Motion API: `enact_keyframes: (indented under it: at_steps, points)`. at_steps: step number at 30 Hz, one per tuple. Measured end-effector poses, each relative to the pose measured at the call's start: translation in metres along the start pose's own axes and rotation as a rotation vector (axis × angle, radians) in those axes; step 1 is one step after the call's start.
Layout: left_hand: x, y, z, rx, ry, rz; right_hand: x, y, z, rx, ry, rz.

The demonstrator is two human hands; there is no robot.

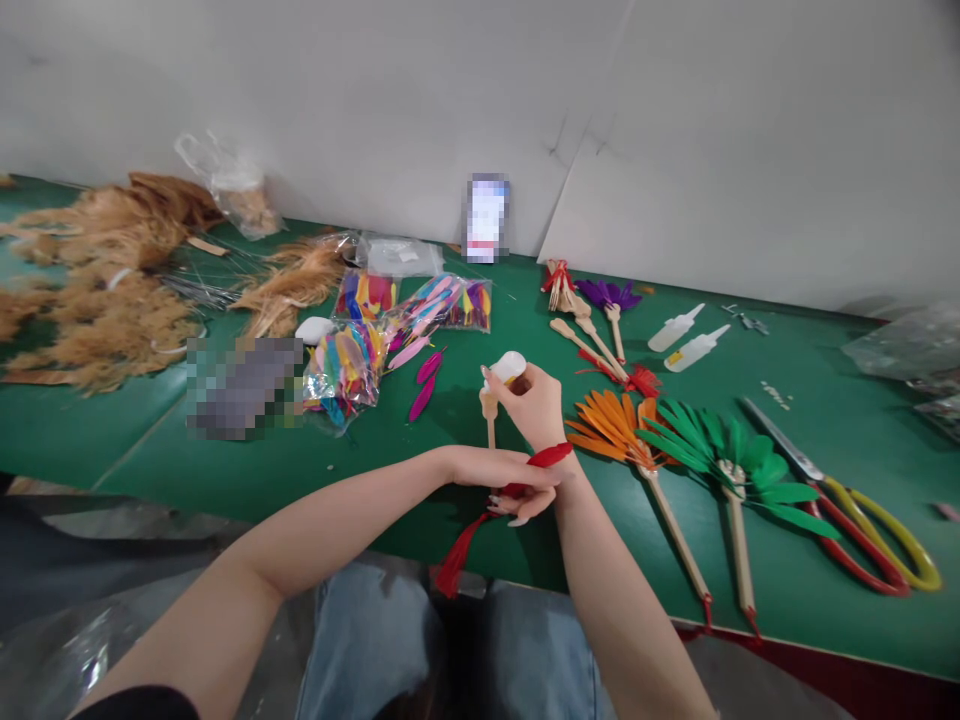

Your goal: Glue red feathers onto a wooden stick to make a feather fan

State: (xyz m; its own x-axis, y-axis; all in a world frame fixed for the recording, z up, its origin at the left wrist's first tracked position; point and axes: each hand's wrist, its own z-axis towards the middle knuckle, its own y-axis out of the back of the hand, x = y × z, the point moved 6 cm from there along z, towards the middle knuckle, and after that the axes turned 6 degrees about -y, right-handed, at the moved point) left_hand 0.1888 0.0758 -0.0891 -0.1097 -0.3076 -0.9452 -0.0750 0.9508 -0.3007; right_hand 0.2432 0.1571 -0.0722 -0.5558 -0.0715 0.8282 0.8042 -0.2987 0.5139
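Note:
My right hand point(537, 405) is closed around a small white glue bottle point(511, 368), tilted over the top of a wooden fan handle point(491, 432). Whether the bottle's tip touches the wood is hidden. My left hand point(525, 490) crosses in front of the right wrist, its fingers curled round the lower part of that handle. A red feather point(551, 455) sticks out from the left hand, and a red tassel point(459, 560) hangs below it. Two magenta feathers point(426, 385) lie on the green table to the left of the handle.
Bags of coloured feathers point(349, 365) and tan fibre bundles point(112, 290) lie left. Orange point(606, 425) and green feather fans point(731, 470), large scissors point(847, 510) and two more glue bottles point(686, 340) lie right. A phone point(487, 218) leans against the wall.

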Motion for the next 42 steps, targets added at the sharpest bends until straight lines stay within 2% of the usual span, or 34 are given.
enact_keyframes:
  at_steps: [10, 19, 32, 36, 39, 42]
  points:
    - [0.003, 0.001, 0.0003, -0.012, 0.019, 0.006, 0.001, 0.002, 0.0002, -0.069, 0.041, 0.022]
    - [0.0008, -0.0005, 0.0001, 0.011, 0.003, -0.003, 0.0002, -0.0036, 0.0026, 0.0, 0.02, 0.023]
    - [0.0026, 0.0004, 0.0007, -0.008, 0.021, -0.002, -0.0037, -0.0042, 0.0005, 0.005, 0.003, 0.051]
    - [0.0005, 0.0001, 0.0006, -0.012, 0.028, -0.011, -0.0055, -0.0009, -0.0005, -0.033, -0.031, 0.103]
    - [0.0014, 0.0009, 0.0008, -0.018, 0.031, -0.002, -0.0048, -0.0025, -0.0004, -0.001, -0.028, 0.074]
    - [0.0032, 0.0012, 0.0011, -0.014, 0.03, 0.001, -0.0041, -0.0004, 0.0002, -0.028, -0.023, 0.07]
